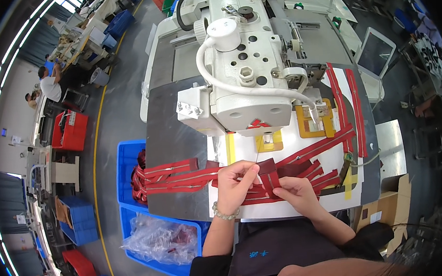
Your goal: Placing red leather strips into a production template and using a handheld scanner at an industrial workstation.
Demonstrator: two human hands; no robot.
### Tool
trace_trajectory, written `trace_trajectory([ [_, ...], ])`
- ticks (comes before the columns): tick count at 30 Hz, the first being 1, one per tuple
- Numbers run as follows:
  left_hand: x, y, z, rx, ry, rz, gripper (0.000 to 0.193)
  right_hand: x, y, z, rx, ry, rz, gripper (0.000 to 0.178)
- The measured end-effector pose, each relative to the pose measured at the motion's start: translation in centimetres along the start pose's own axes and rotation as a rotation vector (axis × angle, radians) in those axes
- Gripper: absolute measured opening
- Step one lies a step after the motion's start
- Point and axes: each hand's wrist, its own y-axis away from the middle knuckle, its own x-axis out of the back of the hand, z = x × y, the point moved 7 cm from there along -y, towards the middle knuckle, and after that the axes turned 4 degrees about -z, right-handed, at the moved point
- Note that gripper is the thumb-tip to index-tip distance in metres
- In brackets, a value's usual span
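Between my two hands is a dark red zipper (270, 179) with a darker fabric piece at its end. My left hand (237, 182), a beaded bracelet on its wrist, pinches the dark end piece. Lower on the same zipper, the fingers of my right hand (295, 192) are closed on the tape. Both hands are just in front of the white sewing machine head (252, 101). More red zippers (177, 178) lie across the table to the left, and others (316, 148) lie to the right, partly under my hands.
At the left table edge, a blue bin (125, 170) holds bunched red zippers; another blue bin (136, 256) holds clear plastic bags. Yellow-framed plates (301, 131) sit right of the machine head. A small thread snipper (344, 172) rests at right. A cardboard box (395, 201) stands lower right.
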Motion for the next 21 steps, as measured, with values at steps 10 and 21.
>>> trace_trajectory([
  [10, 0.5, -0.7, 0.1, -0.033, -0.039, 0.001, 0.015, 0.2, -3.6, -4.5, 0.041, 0.004, -0.091, 0.016],
  [21, 0.5, 1.5, -1.1, -0.339, -0.191, 0.171, 0.035, 0.2, -6.0, -7.4, 0.094, 0.181, -0.076, 0.019],
])
